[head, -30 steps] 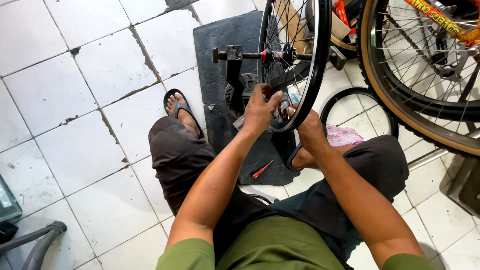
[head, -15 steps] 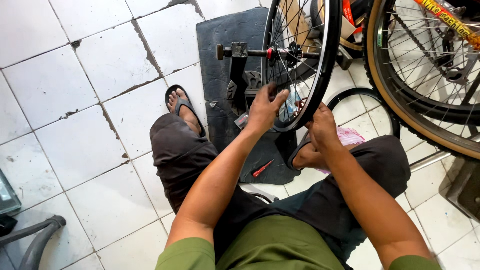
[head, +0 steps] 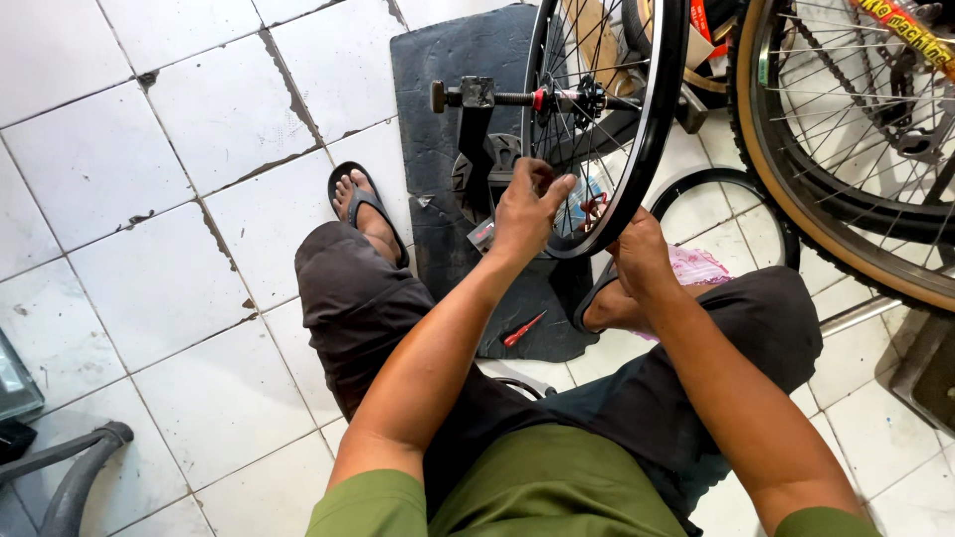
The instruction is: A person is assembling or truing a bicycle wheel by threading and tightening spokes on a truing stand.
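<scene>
Your left hand (head: 527, 204) pinches the spokes of the black wheel (head: 607, 119), which is mounted upright on its stand (head: 476, 129). Your right hand (head: 642, 257) grips the rim's lower edge. Open tiled floor (head: 149, 199) lies left; another wheel (head: 846, 149) crowds the right.

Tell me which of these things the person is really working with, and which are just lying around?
In use:
- left hand and right hand, both at the rim
- black-rimmed spoked wheel
- stand carrying its axle

Lying about:
- red screwdriver on the black mat
- tan-walled bicycle wheel
- loose black tyre
- pink cloth
</scene>
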